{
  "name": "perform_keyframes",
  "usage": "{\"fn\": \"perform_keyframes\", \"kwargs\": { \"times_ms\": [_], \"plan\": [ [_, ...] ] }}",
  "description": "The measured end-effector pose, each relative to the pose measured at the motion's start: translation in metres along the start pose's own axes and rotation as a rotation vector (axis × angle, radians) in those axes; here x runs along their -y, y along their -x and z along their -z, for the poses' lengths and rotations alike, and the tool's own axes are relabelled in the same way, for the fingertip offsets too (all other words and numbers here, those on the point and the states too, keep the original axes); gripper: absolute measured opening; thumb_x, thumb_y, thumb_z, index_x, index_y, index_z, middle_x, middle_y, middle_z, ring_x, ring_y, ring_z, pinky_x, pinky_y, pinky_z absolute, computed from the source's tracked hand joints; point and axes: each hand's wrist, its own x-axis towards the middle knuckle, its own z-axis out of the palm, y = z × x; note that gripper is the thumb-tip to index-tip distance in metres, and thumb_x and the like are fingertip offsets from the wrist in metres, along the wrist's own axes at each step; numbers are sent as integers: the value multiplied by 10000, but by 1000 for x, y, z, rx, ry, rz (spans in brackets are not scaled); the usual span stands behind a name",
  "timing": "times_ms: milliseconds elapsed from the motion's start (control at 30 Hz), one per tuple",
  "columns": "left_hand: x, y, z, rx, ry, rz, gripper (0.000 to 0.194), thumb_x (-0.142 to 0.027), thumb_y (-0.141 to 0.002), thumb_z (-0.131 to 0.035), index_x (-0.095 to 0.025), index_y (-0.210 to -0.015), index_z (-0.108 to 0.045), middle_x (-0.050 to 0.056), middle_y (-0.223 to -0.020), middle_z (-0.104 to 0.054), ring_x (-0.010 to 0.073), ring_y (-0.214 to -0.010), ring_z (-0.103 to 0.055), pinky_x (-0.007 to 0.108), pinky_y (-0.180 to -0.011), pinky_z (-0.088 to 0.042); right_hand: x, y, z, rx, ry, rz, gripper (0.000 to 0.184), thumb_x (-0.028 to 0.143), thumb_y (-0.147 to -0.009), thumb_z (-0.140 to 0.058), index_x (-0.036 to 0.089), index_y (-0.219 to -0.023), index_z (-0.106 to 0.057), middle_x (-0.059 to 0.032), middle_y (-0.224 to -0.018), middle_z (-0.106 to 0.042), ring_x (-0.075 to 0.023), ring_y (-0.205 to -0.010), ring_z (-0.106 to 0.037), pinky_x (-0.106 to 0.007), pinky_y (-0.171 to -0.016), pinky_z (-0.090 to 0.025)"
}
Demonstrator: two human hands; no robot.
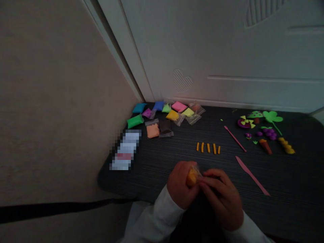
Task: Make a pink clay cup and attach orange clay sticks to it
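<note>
My left hand (181, 182) is wrapped round a small clear bag of orange-yellow clay (192, 177) near the table's front edge. At the bag's right side, my right hand (222, 195) pinches the clear plastic between thumb and fingers. Just beyond my hands, several short orange clay strips (208, 147) lie side by side in a row. To the right rest a pink clay knife (251, 175) and a thinner pink modelling stick (235, 138).
Bags of coloured clay, among them a green one (135, 121), cluster at the back left. Finished clay shapes, including purple grapes (269, 133) and a green flower (272, 117), lie at the right. A blurred-out white and red item (126, 150) lies at left. A white panel (227, 50) stands behind.
</note>
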Motion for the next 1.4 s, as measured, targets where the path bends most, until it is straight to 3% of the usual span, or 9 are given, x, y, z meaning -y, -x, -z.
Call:
{"fn": "perform_keyframes", "kwargs": {
  "times_ms": [133, 233, 467, 633, 800, 967, 1067, 1200, 1400],
  "plan": [
    [-4, 0, 7, 71, 161, -42, 410, -229, -717, -531, -154, -1113, -458, 96, -993, -546, 200, -911, -532, 345, -787, -456, -1, -1, 4, -12, -105, -79, 161, 146, -809, -513, 250, -913, -579, -19, -974, -573, -126, -908, -544, -258, -780, -448],
    [0, -2, 12, 133, 261, -17, 303, -209, -772, -486, -155, -1067, -525, 96, -992, -573, 193, -923, -541, 345, -806, -454, 0, -2, 4, -21, -121, -91, 165, 138, -811, -508, 247, -913, -577, -12, -952, -602, -116, -900, -561, -244, -783, -451],
    [6, -7, 11, 95, 524, 107, 134, -166, -744, -579, -162, -843, -669, 76, -884, -661, 158, -833, -615, 274, -751, -498, 0, 0, 2, -62, -116, -26, 245, 86, -798, -513, 267, -955, -565, 11, -905, -631, -102, -864, -582, -227, -767, -465],
    [4, -8, 9, 62, 617, 209, 91, -165, -701, -630, -162, -767, -693, 72, -818, -662, 153, -759, -631, 254, -682, -512, -4, 6, -4, -218, -146, -129, 254, 108, -763, -576, 266, -954, -521, 28, -822, -622, -88, -770, -602, -183, -668, -487],
    [5, -9, 8, 68, 646, 170, 75, -149, -698, -628, -150, -740, -690, 70, -736, -662, 152, -711, -623, 265, -656, -500, -8, 13, -8, -174, -253, -148, 234, 109, -784, -540, 261, -956, -492, 9, -868, -590, -106, -820, -588, -237, -724, -492],
    [8, -9, 8, 86, 630, 100, 71, -153, -709, -609, -145, -734, -675, 65, -701, -644, 157, -701, -599, 290, -655, -482, -4, 5, -3, -35, -152, -156, 248, 157, -802, -526, 248, -1029, -487, -3, -837, -571, -106, -761, -570, -238, -669, -476],
    [8, -9, 8, 108, 575, 122, 60, -171, -706, -615, -141, -732, -660, 61, -713, -631, 151, -698, -591, 284, -657, -478, 0, -3, 0, 36, -116, -108, 154, 158, -807, -516, 233, -938, -545, -10, -832, -567, -109, -780, -552, -236, -681, -455],
    [7, -9, 7, 104, 559, 169, 63, -180, -693, -637, -151, -747, -647, 50, -750, -631, 148, -727, -598, 278, -686, -483, 2, -6, 1, 19, -91, -111, 102, 139, -815, -488, 213, -851, -547, -12, -806, -559, -111, -770, -536, -239, -680, -438],
    [9, -9, 5, 116, 651, 76, 66, -143, -717, -601, -159, -758, -651, 46, -743, -642, 150, -746, -595, 295, -707, -484, 6, -6, 1, 9, -79, -108, 71, 147, -810, -470, 192, -789, -520, -18, -754, -537, -127, -720, -515, -263, -633, -429]
  ]
}}
